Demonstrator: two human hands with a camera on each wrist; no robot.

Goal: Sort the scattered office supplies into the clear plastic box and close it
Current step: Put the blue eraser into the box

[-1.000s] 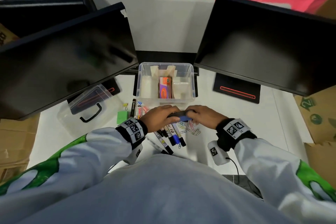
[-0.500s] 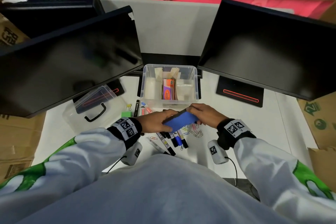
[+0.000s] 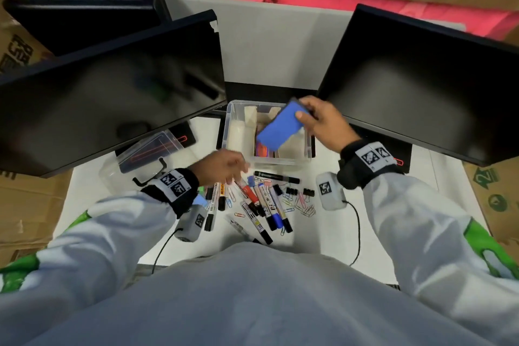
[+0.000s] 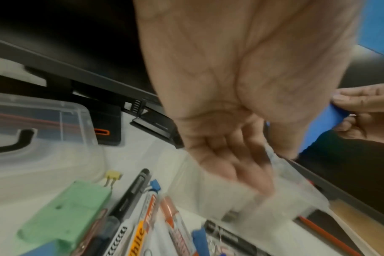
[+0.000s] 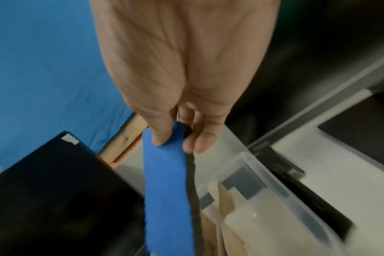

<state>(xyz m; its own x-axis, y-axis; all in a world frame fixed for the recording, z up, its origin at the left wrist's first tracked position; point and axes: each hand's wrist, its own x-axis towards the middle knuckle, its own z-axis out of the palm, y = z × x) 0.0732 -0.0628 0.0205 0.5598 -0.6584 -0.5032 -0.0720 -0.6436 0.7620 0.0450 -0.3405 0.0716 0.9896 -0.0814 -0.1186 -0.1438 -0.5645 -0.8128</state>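
Head view: the right hand (image 3: 323,121) pinches a blue eraser (image 3: 280,128) by one end, tilted over the clear plastic box (image 3: 280,160), probably to slide it into a compartment. The left hand (image 3: 222,167) hovers, fingers relaxed and empty, above markers (image 3: 261,199) on the counter (image 3: 379,233). Only the right wrist view shows the eraser's black backing.

the box (image 3: 238,132) sits at frame centre between two monitors (image 3: 112,93), its lid (image 3: 146,154) lower left of it, markers (image 3: 261,199) and clips (image 3: 300,199) strewn just below it.
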